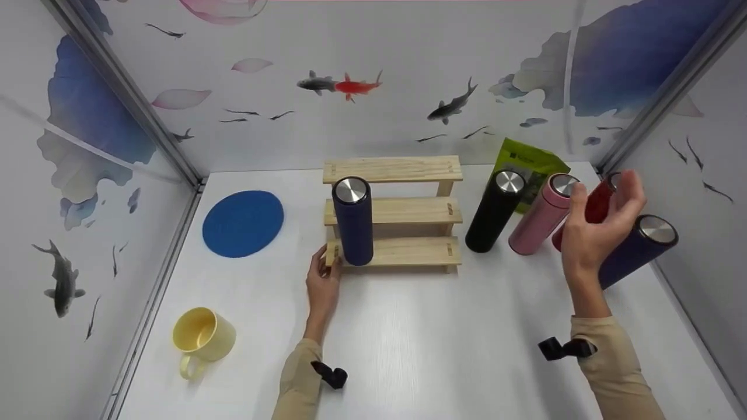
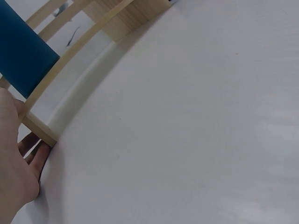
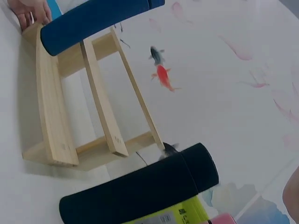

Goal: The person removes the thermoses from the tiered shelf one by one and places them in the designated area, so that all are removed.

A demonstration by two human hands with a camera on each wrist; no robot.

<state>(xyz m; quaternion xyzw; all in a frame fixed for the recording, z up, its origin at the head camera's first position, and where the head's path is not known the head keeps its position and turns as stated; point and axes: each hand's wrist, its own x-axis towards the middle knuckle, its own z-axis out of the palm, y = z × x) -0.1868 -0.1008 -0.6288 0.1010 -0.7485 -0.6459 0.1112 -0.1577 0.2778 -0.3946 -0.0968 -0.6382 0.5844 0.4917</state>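
Note:
My left hand (image 1: 323, 286) grips the left end of the lowest step of a three-tier wooden rack (image 1: 417, 251), its thumb by the top and fingers around the end support. A dark blue thermos (image 1: 356, 230) with a steel-topped lid stands upright on that step, just beside the hand. My right hand (image 1: 598, 239) is raised at the right with thumb and fingers spread apart, holding nothing. It overlaps a red thermos (image 1: 598, 201) and a second dark blue thermos (image 1: 633, 254), hiding part of each. In the right wrist view only an edge of this hand shows.
Left of the right hand stand a pink thermos (image 1: 540, 219) and a black thermos (image 1: 493, 216), with a green pouch (image 1: 528, 160) behind them. A blue round mat (image 1: 243, 224) and a yellow mug (image 1: 219, 338) lie at the left. Printed walls enclose the white table (image 1: 402, 338).

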